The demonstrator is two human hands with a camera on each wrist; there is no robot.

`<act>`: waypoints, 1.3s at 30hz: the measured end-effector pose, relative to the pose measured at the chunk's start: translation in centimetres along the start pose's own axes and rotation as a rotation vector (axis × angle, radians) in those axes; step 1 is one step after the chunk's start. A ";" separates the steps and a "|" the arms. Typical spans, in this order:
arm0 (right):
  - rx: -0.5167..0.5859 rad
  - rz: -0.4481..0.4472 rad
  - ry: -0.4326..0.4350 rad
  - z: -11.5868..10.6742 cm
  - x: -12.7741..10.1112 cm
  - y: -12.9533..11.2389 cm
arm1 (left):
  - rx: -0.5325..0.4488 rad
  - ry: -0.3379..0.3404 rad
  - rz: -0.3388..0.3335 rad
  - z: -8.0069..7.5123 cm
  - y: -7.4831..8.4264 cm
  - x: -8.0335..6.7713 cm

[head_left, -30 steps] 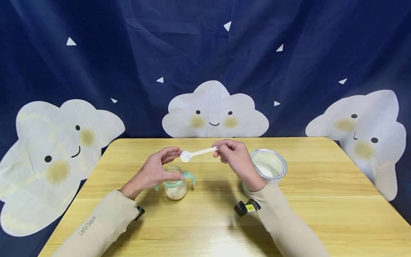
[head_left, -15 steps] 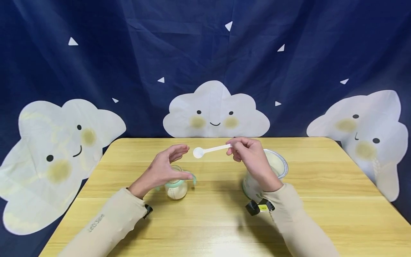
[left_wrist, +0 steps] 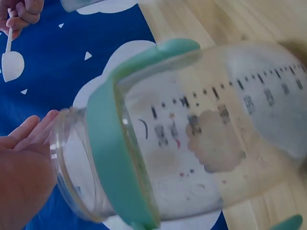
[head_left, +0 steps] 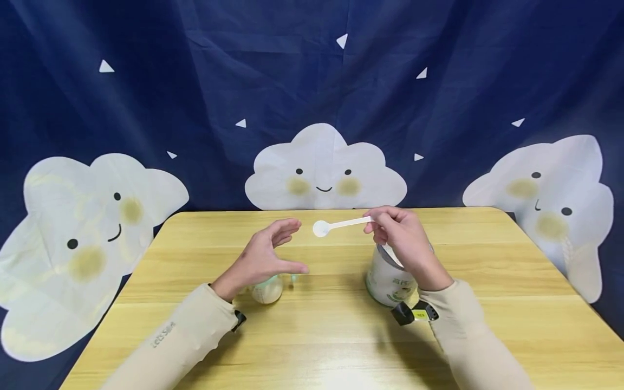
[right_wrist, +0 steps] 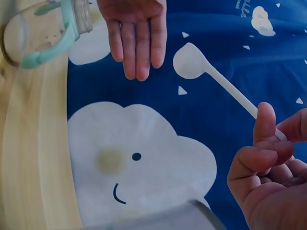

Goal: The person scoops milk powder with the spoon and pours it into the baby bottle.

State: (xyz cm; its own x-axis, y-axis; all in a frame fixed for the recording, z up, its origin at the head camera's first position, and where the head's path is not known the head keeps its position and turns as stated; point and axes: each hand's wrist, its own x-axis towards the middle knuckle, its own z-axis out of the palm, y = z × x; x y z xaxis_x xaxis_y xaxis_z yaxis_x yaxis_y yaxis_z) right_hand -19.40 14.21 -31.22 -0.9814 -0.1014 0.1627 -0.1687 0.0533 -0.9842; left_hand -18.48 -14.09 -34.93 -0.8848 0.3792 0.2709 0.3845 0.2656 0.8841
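My right hand [head_left: 404, 238] pinches the end of a long-handled white measuring scoop [head_left: 320, 228], held level in the air left of the milk powder can [head_left: 390, 279]. The scoop's round bowl [right_wrist: 188, 61] points toward my left hand [head_left: 260, 257], whose fingers are extended with the thumb apart and nothing between them. That hand hovers over a clear baby bottle [head_left: 268, 291], covering its mouth in the head view. In the left wrist view the bottle [left_wrist: 192, 129] has an uncapped neck, a mint-green collar with handles and measuring marks. Whether the hand touches it I cannot tell.
Bottle and can stand apart on a light wooden table [head_left: 317, 336]. A dark blue curtain [head_left: 292, 70] with smiling clouds hangs behind the table's back edge. The can's open top is partly hidden by my right hand.
My right hand has carried the scoop rightward, from near the bottle toward the can. The left hand has also shifted right, uncurled over the bottle. Bottle and can have stayed put.
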 end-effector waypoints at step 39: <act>0.229 -0.007 0.031 -7.7 -1.5 0.2 | -0.039 -0.018 -0.024 5.7 0.6 2.8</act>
State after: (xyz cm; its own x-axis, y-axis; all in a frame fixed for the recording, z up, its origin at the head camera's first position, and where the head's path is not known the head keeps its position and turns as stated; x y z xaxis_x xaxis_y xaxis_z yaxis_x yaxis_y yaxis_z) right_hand -18.63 22.02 -31.14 -0.9833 -0.0701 0.1680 -0.1537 -0.1748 -0.9725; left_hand -19.24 -7.79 -35.87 -0.8885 0.3894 0.2430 0.3525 0.2398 0.9046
